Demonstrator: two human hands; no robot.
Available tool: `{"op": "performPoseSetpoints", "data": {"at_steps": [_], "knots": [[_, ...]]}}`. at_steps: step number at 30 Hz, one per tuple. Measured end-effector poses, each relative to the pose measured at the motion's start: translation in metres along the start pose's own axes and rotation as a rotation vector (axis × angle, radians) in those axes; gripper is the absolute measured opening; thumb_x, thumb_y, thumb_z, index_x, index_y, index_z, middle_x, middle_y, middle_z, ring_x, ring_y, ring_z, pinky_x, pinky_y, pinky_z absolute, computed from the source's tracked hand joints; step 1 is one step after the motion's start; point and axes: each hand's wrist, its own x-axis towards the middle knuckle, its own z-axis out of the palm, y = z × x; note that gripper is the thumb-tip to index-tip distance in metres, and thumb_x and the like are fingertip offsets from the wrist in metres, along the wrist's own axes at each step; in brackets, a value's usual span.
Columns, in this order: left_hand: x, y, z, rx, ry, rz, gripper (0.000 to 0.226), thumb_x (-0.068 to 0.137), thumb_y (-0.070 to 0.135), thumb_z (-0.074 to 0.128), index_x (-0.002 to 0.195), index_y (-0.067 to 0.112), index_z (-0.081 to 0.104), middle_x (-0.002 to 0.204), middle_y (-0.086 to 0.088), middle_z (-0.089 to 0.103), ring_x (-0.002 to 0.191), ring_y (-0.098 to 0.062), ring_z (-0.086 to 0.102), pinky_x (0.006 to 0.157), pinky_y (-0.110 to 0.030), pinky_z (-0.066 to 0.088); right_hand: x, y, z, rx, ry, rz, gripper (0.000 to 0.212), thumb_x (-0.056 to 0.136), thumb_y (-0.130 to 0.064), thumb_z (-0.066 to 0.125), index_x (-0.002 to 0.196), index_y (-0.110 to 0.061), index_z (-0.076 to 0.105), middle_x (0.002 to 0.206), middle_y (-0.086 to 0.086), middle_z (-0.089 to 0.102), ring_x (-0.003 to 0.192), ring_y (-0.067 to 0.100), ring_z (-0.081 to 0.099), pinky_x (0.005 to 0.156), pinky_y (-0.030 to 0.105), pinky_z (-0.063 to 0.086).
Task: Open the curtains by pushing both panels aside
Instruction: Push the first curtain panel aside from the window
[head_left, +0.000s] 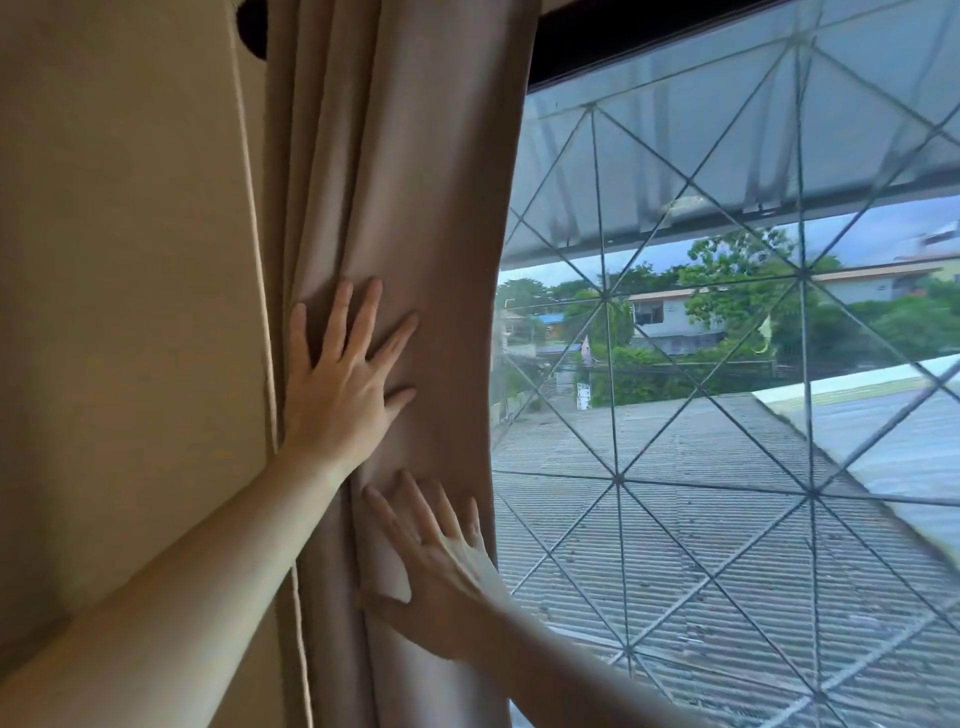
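A beige-brown curtain panel (415, 182) hangs bunched in folds against the left side of the window, next to the wall. My left hand (343, 379) lies flat on the folds at mid height, fingers spread. Below it, my right hand (441, 587) also presses flat on the fabric near the curtain's right edge, fingers apart. Neither hand grips the cloth. The dark curtain rod (623, 36) runs along the top. No second panel is in view.
A cream wall (119, 312) fills the left. The window pane (727, 467) to the right carries a diagonal metal grille, with a corrugated roof, trees and houses outside. An awning shades the upper glass.
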Motion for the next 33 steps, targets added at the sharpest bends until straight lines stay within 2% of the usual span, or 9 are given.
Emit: {"op": "performPoseSetpoints", "data": {"at_steps": [2,6,9,12,16,22,26,33], "knots": [[-0.002,-0.009,0.009,-0.011,0.001,0.0,0.087,0.096,0.064,0.07,0.171,0.038,0.034,0.186,-0.01,0.009,0.172,-0.039,0.008,0.133,-0.069,-0.003,0.01,-0.005,0.007,0.01,-0.002,-0.006,0.105,0.092,-0.059,0.066,0.168,-0.048,-0.005,0.18,0.001,-0.004,0.163,0.029,-0.008,0.121,0.08,0.007],[-0.004,-0.027,0.023,-0.022,0.01,0.011,0.088,0.096,0.064,0.07,0.172,0.038,0.034,0.186,-0.009,0.009,0.172,-0.038,0.008,0.134,-0.07,0.003,0.027,-0.015,0.022,0.034,-0.021,0.023,0.098,0.087,-0.073,0.044,0.168,-0.048,-0.007,0.18,0.003,-0.004,0.163,0.033,-0.006,0.122,0.077,0.004],[-0.004,-0.041,0.032,-0.032,0.015,0.032,0.088,0.097,0.063,0.069,0.172,0.038,0.032,0.186,-0.009,0.009,0.172,-0.037,0.007,0.135,-0.069,0.003,0.042,-0.024,0.033,0.027,0.009,0.038,0.098,0.092,-0.07,0.054,0.169,-0.045,-0.002,0.18,0.005,0.0,0.162,0.035,-0.002,0.123,0.076,0.009],[-0.004,-0.052,0.039,-0.053,0.028,0.036,0.089,0.095,0.062,0.073,0.171,0.038,0.034,0.186,-0.009,0.011,0.172,-0.037,0.009,0.135,-0.068,0.002,0.054,-0.033,0.043,0.042,0.016,0.063,0.101,0.095,-0.067,0.062,0.168,-0.046,-0.003,0.18,0.004,-0.002,0.162,0.031,-0.006,0.124,0.073,0.003],[-0.01,-0.061,0.047,-0.073,0.031,0.024,0.087,0.095,0.061,0.072,0.171,0.038,0.035,0.186,-0.007,0.011,0.172,-0.037,0.01,0.135,-0.066,0.001,0.063,-0.042,0.054,0.003,0.027,0.081,0.102,0.095,-0.068,0.061,0.169,-0.044,-0.004,0.18,0.005,0.0,0.162,0.032,-0.005,0.123,0.072,-0.001],[-0.014,-0.066,0.05,-0.122,0.037,0.021,0.082,0.099,0.061,0.066,0.171,0.038,0.034,0.186,-0.006,0.009,0.171,-0.038,0.011,0.136,-0.064,0.0,0.061,-0.047,0.059,-0.029,0.023,0.097,0.101,0.096,-0.069,0.061,0.169,-0.041,-0.002,0.179,0.007,0.003,0.162,0.034,-0.003,0.124,0.072,0.005],[-0.018,-0.062,0.046,-0.153,0.025,0.01,0.079,0.102,0.063,0.061,0.171,0.037,0.034,0.186,-0.006,0.008,0.171,-0.038,0.009,0.136,-0.064,0.0,0.055,-0.049,0.056,-0.041,0.017,0.115,0.1,0.096,-0.069,0.061,0.169,-0.042,-0.003,0.18,0.005,0.002,0.162,0.029,-0.006,0.125,0.071,0.006],[-0.027,-0.041,0.015,-0.209,0.005,-0.038,0.061,0.113,0.062,0.041,0.169,0.037,0.04,0.186,-0.005,0.012,0.172,-0.036,0.011,0.136,-0.062,-0.003,0.021,-0.045,0.038,-0.074,0.024,0.126,0.097,0.094,-0.071,0.058,0.169,-0.046,0.001,0.18,0.002,0.005,0.163,0.029,-0.002,0.125,0.073,0.007]]}}
